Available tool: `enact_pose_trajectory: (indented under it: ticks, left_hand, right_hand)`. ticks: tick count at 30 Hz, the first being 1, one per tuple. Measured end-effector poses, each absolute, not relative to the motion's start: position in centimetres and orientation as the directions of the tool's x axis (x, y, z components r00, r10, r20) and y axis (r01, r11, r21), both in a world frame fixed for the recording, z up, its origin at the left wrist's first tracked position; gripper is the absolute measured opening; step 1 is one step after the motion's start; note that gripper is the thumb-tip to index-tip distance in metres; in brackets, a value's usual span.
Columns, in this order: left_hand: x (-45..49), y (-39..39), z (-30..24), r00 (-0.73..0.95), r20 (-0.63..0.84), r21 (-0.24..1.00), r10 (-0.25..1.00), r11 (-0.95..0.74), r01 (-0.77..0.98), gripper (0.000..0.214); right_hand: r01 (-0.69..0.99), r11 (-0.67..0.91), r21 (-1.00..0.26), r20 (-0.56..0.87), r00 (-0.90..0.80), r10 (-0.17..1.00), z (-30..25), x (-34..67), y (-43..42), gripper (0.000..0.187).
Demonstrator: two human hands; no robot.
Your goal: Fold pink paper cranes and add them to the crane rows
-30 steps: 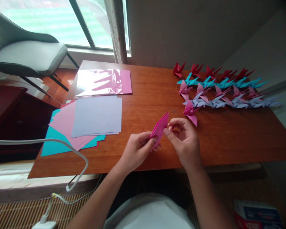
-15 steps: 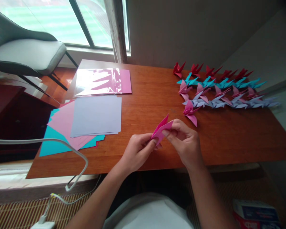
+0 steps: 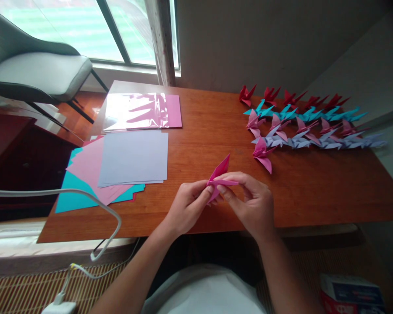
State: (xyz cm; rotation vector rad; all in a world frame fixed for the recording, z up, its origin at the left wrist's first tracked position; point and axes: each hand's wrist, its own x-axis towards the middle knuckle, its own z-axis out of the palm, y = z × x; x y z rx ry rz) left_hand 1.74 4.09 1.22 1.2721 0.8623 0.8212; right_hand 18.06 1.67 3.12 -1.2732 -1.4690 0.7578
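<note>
A folded piece of bright pink origami paper [image 3: 221,169] is held between my two hands, above the front part of the table. My left hand [image 3: 190,204] pinches its lower left part between thumb and fingers. On the other side, my right hand [image 3: 250,198] grips a narrow flap that points right, thumb below and fingers behind it. One pointed flap stands up and away from me. My fingers hide part of the lower fold. Beyond my right hand stands a finished pink paper crane [image 3: 263,154].
Rows of red cranes [image 3: 247,94], blue cranes [image 3: 286,112], light pink and pale lilac cranes [image 3: 299,140] line the table's [image 3: 203,117] right side. Lilac sheets [image 3: 134,157], coloured paper [image 3: 75,192] and a plastic-wrapped pack [image 3: 174,111] lie left. A white cable [image 3: 113,213] curves past the left front edge.
My right hand has moved slightly down, drawing the right flap from a slanted position to nearly level. The two flaps now stand wider apart. My left hand keeps its hold.
</note>
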Motion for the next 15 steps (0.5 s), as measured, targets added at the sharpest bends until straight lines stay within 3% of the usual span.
enact_pose_trajectory:
  ticks: [6,11,15]
  left_hand:
    - [1.69,4.11,1.30,0.466,-0.057,0.996,0.883,0.080,-0.030,0.034]
    - [1.71,4.15,1.55,0.466,-0.051,0.996,0.883,0.078,-0.040,0.033]
    - [1.61,4.19,1.41,0.446,-0.064,0.995,0.893,0.093,-0.043,0.038]
  right_hand:
    - [0.392,0.319,-0.863,0.348,0.002,0.938,3.24,17.90,2.06,0.008]
    - [0.441,0.308,-0.843,0.370,0.061,0.927,3.08,17.75,1.96,0.019]
    - [0.473,0.431,-0.768,0.475,-0.029,0.879,2.85,17.43,1.61,0.023]
